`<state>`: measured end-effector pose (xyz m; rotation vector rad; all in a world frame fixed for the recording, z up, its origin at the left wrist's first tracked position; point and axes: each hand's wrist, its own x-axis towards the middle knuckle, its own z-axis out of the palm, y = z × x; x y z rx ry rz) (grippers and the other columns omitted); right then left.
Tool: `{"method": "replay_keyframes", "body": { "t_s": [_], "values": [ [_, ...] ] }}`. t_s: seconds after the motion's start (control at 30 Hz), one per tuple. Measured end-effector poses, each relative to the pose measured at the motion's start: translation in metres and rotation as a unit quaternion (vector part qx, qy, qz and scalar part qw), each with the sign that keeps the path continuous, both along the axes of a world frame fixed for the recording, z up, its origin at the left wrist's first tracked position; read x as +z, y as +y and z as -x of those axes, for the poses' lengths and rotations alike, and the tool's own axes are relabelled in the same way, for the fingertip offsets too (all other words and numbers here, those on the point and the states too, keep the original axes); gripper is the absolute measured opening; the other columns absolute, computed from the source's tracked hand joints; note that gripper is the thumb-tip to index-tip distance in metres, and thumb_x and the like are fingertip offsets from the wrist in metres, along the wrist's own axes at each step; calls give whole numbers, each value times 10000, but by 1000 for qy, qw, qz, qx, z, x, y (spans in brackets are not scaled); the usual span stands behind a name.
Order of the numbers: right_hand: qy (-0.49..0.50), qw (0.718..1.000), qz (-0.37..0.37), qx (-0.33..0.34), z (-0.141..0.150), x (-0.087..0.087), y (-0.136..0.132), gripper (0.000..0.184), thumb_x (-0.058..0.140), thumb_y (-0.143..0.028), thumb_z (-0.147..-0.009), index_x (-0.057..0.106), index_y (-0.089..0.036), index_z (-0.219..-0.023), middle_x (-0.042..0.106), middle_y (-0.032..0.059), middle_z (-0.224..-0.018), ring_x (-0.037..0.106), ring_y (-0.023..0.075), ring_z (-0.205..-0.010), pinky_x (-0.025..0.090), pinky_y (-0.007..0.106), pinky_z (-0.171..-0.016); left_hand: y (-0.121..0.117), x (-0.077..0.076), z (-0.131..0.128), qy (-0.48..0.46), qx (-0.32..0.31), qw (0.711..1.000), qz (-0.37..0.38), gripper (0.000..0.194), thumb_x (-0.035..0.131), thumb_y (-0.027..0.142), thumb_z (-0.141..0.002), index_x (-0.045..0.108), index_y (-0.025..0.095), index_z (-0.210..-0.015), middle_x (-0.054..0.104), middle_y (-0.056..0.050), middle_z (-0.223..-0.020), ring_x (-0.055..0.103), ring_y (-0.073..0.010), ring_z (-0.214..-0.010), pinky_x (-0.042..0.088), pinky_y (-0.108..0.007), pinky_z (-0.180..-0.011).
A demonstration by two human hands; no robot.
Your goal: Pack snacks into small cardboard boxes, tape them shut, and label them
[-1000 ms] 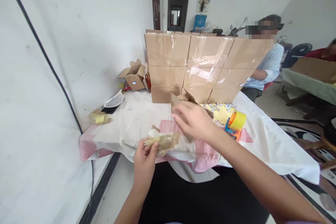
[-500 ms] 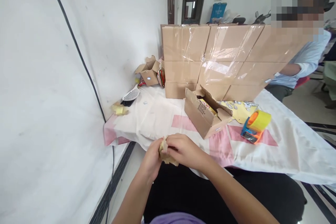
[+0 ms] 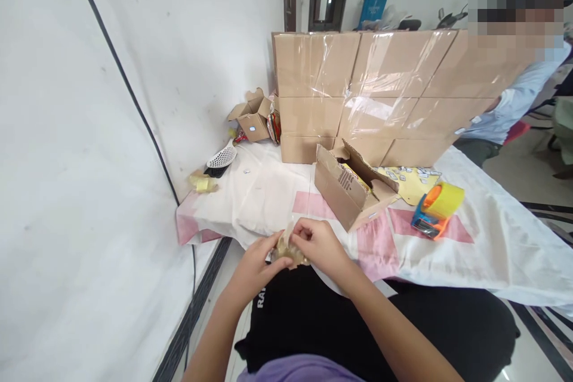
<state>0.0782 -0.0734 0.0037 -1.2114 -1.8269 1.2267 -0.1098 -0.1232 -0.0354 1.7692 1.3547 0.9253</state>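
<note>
Between my two hands, just over the table's front edge and above my lap, is a crumpled wad of yellowish, see-through tape (image 3: 292,255). My left hand (image 3: 262,265) grips its left side, with the thumb below and the fingers above. My right hand (image 3: 320,245) pinches a strip at its upper right, and a pale piece stands up between the hands. Beyond my right hand is an open cardboard box (image 3: 342,194) with something yellow inside. To its right lies a tape dispenser (image 3: 434,212) with a yellow roll, blue and orange.
Stacked, taped cartons (image 3: 313,71) wall off the table's back. At the left stand a small open box (image 3: 254,122), a white perforated scoop (image 3: 222,155) and a yellow crumpled clump (image 3: 203,183). A yellow sheet (image 3: 412,182) lies behind the dispenser. Another person (image 3: 514,104) is beyond the cartons.
My left hand has opened out around the wad, thumb now stretched below it. My right hand has shifted slightly right and up, pulling a pale strip upward. The view has tilted slightly down.
</note>
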Motion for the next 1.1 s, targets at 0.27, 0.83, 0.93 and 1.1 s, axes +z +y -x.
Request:
{"method": "replay_keyframes", "body": {
  "t_s": [0.27, 0.83, 0.93, 1.1],
  "values": [
    [50, 998, 13, 27, 5, -10, -8, 208, 642, -375, -893, 541, -199, -847, 541, -50, -659, 490, 110, -595, 364, 227, -555, 2, -3, -7, -179, 170, 969, 3, 395, 507, 490, -972, 618, 179, -1188, 709, -79, -1076, 646, -225, -1023, 492, -334, -894],
    [348, 913, 209, 41, 39, -42, -22, 405, 662, -545, -880, 443, -214, -801, 392, -95, -626, 287, 40, -430, 183, 200, -395, 7, -2, -13, -168, 142, 974, 60, 613, 488, 710, -863, 506, 188, -542, 450, 6, -513, 388, -128, -511, 305, -262, -516],
    [384, 895, 225, 29, 42, -51, -28, 390, 650, -534, -902, 448, -209, -828, 385, -96, -638, 281, 26, -423, 165, 190, -395, 12, 1, -17, -127, 204, 970, 22, 446, 697, 565, -774, 534, 193, -588, 441, 32, -538, 377, -126, -549, 273, -254, -544],
    [409, 878, 248, -15, 47, -57, -36, 415, 646, -554, -902, 416, -216, -832, 406, -97, -647, 329, 19, -412, 169, 167, -396, 7, 4, -28, -128, 246, 961, -14, 288, 676, 454, -845, 593, 206, -726, 553, 25, -656, 478, -135, -638, 363, -242, -623]
  ]
}}
